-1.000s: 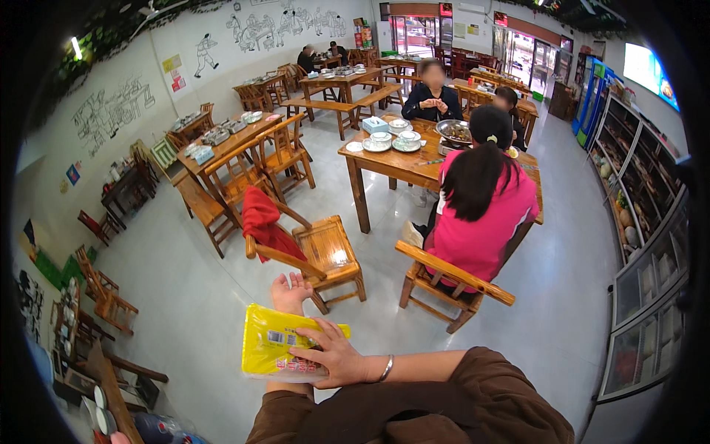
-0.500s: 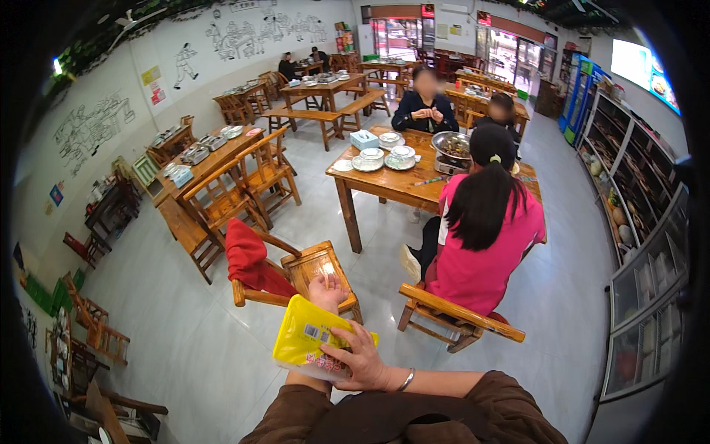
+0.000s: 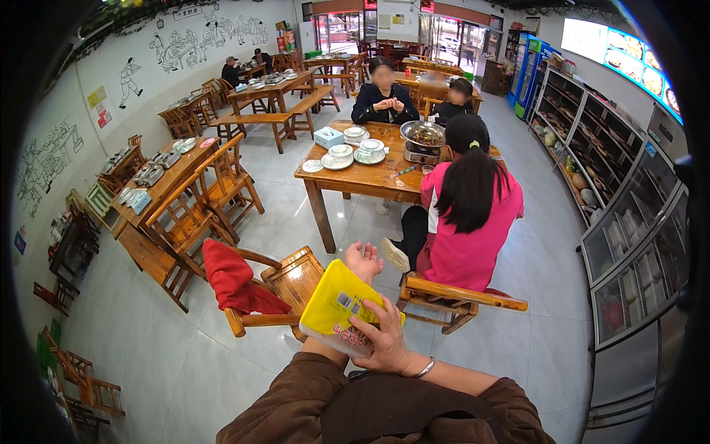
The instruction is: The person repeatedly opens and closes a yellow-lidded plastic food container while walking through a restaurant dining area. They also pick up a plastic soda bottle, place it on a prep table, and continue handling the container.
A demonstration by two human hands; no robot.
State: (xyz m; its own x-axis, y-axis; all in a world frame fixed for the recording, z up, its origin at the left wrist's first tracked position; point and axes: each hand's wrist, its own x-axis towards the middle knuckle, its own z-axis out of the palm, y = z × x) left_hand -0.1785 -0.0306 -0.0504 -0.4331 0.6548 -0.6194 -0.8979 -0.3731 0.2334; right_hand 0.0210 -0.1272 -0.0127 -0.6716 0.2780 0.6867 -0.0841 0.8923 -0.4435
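Note:
My left hand (image 3: 363, 262) is stretched out palm up, its fingers apart and slightly curled, with nothing in it. It is over the floor, between an empty wooden chair (image 3: 296, 277) and the chair of a person in pink. Across my left forearm lies a yellow plastic pouch (image 3: 334, 296) with a clear lower part. My right hand (image 3: 386, 337), with a silver bangle (image 3: 425, 367) at the wrist, rests spread on the pouch and holds it against that forearm. The pouch's underside is hidden.
A person in pink (image 3: 477, 222) sits close ahead on a wooden chair (image 3: 462, 292). Their table (image 3: 362, 177) bears dish sets, a tissue box (image 3: 329, 138) and a metal pot (image 3: 424, 136); two others sit beyond. A red cloth (image 3: 240, 277) drapes the near chair. Shelves (image 3: 577, 140) line the right wall.
My left hand has opened, its fingers spreading from a bunched pose. Both hands and the pouch have shifted right, away from the chair seat. The whole view has turned to the right.

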